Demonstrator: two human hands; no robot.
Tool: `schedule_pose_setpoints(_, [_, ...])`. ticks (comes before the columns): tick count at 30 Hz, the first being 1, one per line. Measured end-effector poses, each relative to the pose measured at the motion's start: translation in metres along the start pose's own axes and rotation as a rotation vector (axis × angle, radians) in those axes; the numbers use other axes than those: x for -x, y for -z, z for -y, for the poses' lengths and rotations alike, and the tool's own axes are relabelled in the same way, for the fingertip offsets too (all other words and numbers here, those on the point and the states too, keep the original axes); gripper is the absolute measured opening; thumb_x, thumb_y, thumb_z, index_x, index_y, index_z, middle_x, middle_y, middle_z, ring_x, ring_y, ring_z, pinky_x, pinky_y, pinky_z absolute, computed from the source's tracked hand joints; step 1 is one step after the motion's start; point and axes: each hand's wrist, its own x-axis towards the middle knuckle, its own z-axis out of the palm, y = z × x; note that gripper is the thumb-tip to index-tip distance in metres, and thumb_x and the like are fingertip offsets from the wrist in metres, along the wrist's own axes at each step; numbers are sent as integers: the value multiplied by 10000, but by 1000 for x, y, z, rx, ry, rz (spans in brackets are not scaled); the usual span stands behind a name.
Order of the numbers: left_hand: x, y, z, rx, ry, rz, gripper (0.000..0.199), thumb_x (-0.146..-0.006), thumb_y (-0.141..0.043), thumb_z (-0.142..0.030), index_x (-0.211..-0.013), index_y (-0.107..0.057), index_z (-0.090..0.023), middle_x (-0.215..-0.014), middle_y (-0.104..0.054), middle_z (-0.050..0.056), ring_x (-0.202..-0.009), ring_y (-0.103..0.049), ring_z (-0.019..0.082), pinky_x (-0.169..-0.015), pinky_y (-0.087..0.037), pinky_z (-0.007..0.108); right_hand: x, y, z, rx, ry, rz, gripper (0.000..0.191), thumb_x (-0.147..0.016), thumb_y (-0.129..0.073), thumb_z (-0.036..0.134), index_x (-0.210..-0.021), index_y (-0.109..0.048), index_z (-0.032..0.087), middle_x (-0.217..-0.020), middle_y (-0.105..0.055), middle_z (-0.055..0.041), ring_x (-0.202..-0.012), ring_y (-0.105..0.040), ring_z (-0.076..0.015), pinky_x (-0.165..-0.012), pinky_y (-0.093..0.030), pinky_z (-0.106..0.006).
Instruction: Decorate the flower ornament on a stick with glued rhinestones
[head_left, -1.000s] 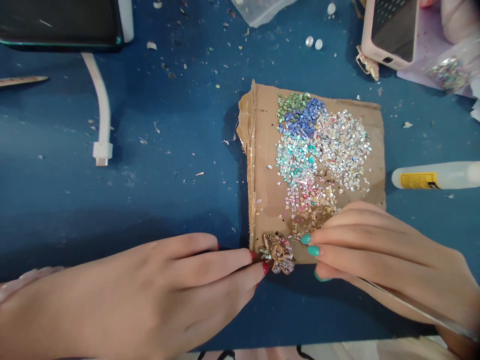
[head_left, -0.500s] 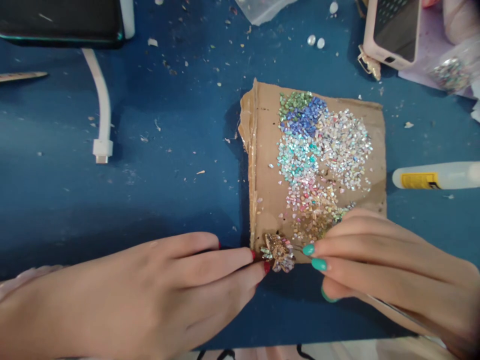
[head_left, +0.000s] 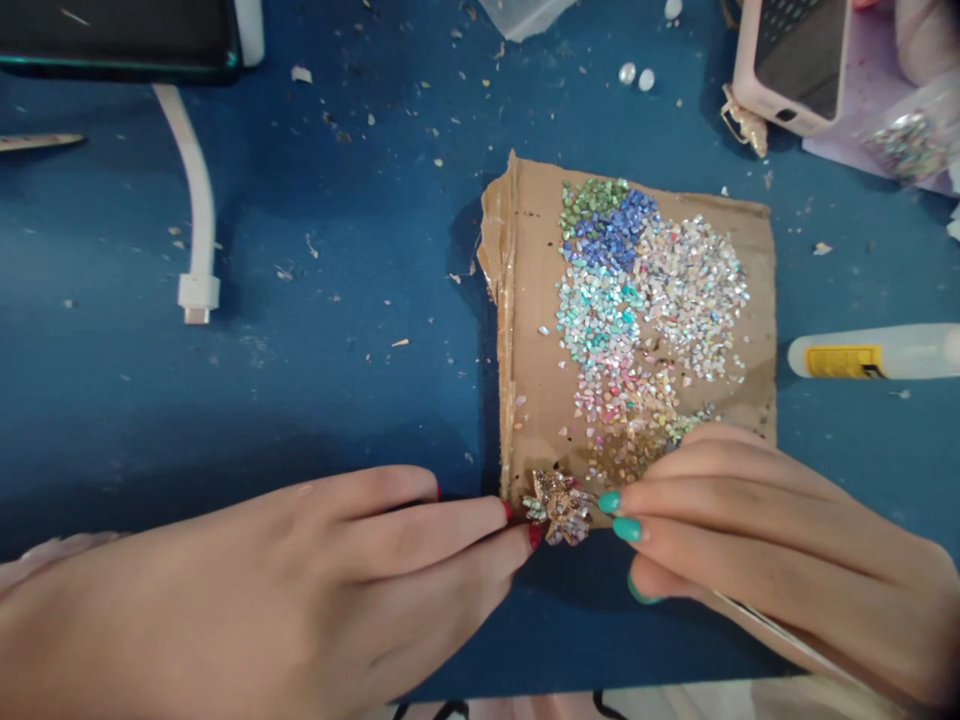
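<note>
Left hand point(head_left: 315, 590), fingers together, holds a sparkly ornament point(head_left: 559, 507) at the near-left corner of the cardboard point(head_left: 534, 390); the right hand point(head_left: 772, 540) pinches tweezers point(head_left: 780, 632) beside it. Beyond the cardboard's far-right corner, a clear bag point(head_left: 930, 106) contains chips point(head_left: 906, 142).

From here, a hand could slip across the tabletop point(head_left: 352, 250) left of the cardboard point(head_left: 531, 290), up to that white cable point(head_left: 198, 210). Right of the cardboard a bottle point(head_left: 911, 350) bars passage; the left hand point(head_left: 330, 580) and right hand point(head_left: 780, 560) crowd its near edge.
</note>
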Motion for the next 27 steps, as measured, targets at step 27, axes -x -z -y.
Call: schedule_pose_setpoints(27, [-7, 1, 3, 25, -24, 10, 362, -943, -393, -257, -1204, -643, -281, -1369, -590, -64, -1217, -528, 117, -788, -549, 224, -22, 5, 3, -44, 10, 94, 50, -884, -656, 149, -887, -706, 152, -906, -760, -22, -838, -700, -118, -823, -590, -272])
